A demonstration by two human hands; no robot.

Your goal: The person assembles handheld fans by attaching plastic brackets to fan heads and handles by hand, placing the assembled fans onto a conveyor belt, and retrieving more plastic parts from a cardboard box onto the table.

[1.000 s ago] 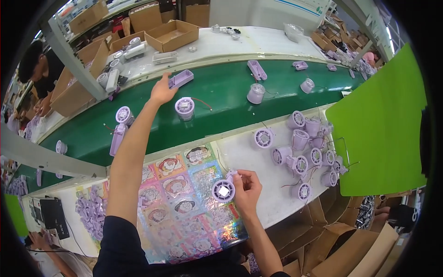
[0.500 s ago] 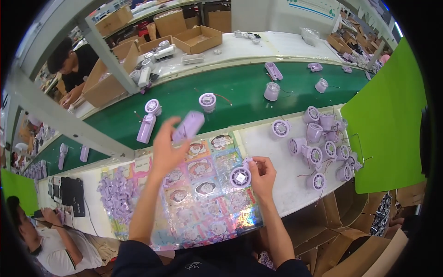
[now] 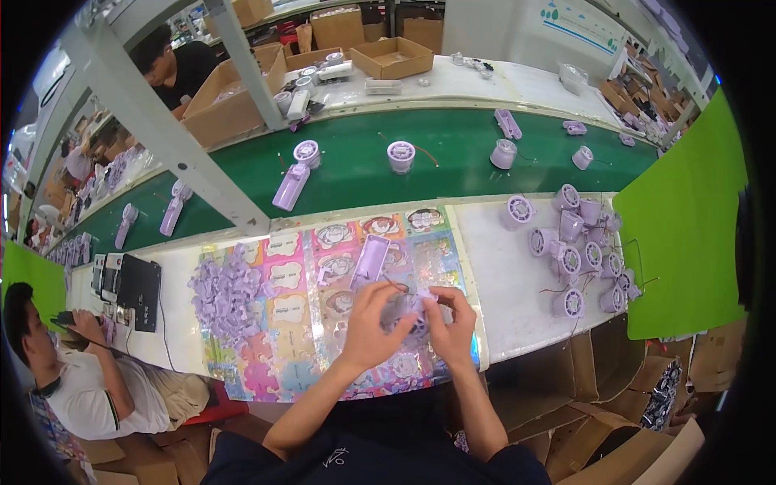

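Left hand (image 3: 373, 330) and right hand (image 3: 453, 330) together grasp a lilac fan part (image 3: 419, 312); an open lilac shell (image 3: 372, 260) lies just beyond on the patterned sheet (image 3: 295, 346)

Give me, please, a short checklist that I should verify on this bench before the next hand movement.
1. Both hands on the fan head: ok, left hand and right hand are touching it.
2. Fan head in full view: not ok, fingers cover much of it.
3. Wire free from pinching: cannot tell, partly hidden.
4. Purple case lying hollow side up on the mat: ok.
5. Pile of small parts apart from the hands: ok, farther left.
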